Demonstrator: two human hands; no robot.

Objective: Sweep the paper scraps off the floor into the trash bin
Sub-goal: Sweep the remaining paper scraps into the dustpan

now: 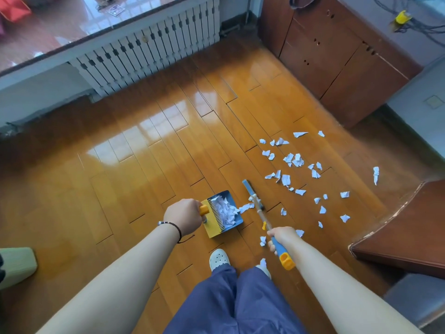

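My left hand grips the yellow handle of a blue dustpan that rests on the wooden floor and holds a heap of white paper scraps. My right hand holds the blue and yellow handle of a broom, whose head lies on the floor just right of the dustpan's mouth. One scrap sits between broom head and dustpan. Several loose scraps are scattered over the floor to the right of the broom, and a few lie near my feet.
A white radiator runs along the far wall. Brown wooden cabinets stand at the back right, and a brown table corner juts in at the right. A pale green bin shows at the left edge. My white shoe stands below the dustpan.
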